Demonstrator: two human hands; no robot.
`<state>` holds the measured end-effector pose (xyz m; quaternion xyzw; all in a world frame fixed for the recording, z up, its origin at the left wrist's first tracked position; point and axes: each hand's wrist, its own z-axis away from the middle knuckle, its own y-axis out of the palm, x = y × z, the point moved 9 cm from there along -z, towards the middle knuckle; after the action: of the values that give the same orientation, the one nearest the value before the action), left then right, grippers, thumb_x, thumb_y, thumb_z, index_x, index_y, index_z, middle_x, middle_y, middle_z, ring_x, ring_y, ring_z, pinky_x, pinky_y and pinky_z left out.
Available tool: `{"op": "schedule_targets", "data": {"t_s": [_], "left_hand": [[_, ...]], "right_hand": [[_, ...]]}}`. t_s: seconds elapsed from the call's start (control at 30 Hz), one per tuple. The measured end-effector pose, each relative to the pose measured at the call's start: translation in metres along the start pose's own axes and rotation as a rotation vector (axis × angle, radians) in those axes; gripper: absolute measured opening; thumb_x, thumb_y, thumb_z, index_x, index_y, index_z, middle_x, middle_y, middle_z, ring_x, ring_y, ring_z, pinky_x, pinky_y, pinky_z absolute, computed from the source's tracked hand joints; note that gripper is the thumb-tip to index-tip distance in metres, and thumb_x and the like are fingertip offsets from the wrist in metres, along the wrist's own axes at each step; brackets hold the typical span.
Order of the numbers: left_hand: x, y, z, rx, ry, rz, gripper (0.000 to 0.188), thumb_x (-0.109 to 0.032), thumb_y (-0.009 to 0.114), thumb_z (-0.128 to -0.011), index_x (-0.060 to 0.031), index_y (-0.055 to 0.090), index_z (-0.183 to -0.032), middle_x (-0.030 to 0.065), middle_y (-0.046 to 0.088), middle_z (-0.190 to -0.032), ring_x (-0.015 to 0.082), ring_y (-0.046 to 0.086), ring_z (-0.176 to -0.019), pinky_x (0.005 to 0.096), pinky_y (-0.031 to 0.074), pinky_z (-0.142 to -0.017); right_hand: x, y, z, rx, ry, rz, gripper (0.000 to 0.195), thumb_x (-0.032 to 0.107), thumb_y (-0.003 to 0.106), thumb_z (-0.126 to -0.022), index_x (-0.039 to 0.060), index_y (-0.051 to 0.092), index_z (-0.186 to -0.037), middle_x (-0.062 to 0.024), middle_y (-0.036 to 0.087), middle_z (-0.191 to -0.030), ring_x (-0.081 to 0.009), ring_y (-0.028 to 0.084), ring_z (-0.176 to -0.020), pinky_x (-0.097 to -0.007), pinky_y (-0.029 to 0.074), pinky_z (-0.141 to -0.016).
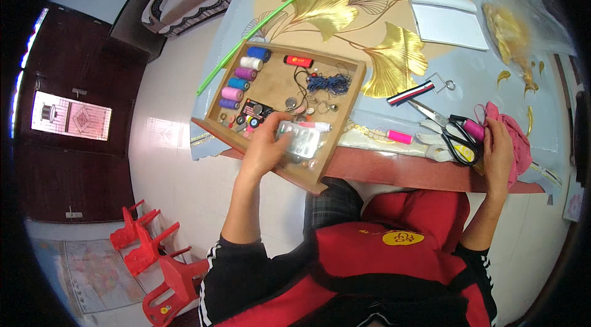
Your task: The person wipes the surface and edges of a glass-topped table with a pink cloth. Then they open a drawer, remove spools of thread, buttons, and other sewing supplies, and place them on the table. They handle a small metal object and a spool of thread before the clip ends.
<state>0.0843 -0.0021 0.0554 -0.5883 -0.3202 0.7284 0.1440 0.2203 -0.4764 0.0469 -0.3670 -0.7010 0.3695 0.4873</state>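
Note:
My left hand [269, 144] is over the wooden drawer tray [355, 96], its fingers on a clear plastic case [302, 140] with small pieces inside. Motion blurs the hand and case slightly. At the right, my right hand [498, 151] has its fingertips on a magenta thread spool [473, 130]. A crumpled pink cloth [519, 142] lies against that hand, partly hidden by it. Just left of the spool are black-handled scissors [436, 117], blades pointing up and left. Along the tray's left side runs a row of thread spools [245, 73] in blue, white, purple and pink.
Also in the tray are a blue cord bundle [328, 83], a red box [298, 61] and buttons [253, 122]. On the tablecloth lie a bright pink tube [400, 137], striped strap [411, 93], open notebook [450, 22], plastic bag [531, 18] and green rod [254, 41]. Red stools [171, 281] stand lower left.

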Motion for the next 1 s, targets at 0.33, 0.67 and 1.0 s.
{"op": "schedule_targets", "data": {"t_s": [0.33,0.67,1.0], "left_hand": [[-0.039,0.0,0.008,-0.087,0.209,-0.546,0.027,-0.009,0.063,-0.081,-0.0006,0.061,-0.107,0.0158,0.061,-0.097,0.0319,0.062,-0.089,0.04,0.049,-0.078],[-0.098,0.047,0.006,0.063,0.352,-0.073,0.02,-0.007,0.062,-0.086,-0.0019,0.064,-0.105,0.0119,0.063,-0.099,0.022,0.063,-0.089,0.0294,0.051,-0.076],[-0.171,0.088,0.02,0.277,0.573,0.417,0.041,-0.011,0.06,-0.089,-0.001,0.052,-0.127,0.0102,0.055,-0.122,0.0203,0.055,-0.11,0.0342,0.042,-0.098]], "right_hand": [[0.017,-0.006,0.003,0.076,-0.068,-0.036,0.023,0.01,0.062,-0.086,0.0019,0.062,-0.107,-0.0157,0.063,-0.106,-0.0336,0.059,-0.102,-0.0401,0.045,-0.089],[0.022,-0.02,0.009,-0.055,-0.023,-0.104,0.031,0.005,0.066,-0.081,0.0025,0.059,-0.111,-0.013,0.062,-0.11,-0.0295,0.058,-0.105,-0.0364,0.043,-0.093],[0.221,0.008,0.023,0.106,-0.415,-0.91,0.025,0.003,0.062,-0.082,0.0003,0.058,-0.107,-0.0142,0.06,-0.104,-0.0271,0.058,-0.095,-0.0338,0.047,-0.082]]}}
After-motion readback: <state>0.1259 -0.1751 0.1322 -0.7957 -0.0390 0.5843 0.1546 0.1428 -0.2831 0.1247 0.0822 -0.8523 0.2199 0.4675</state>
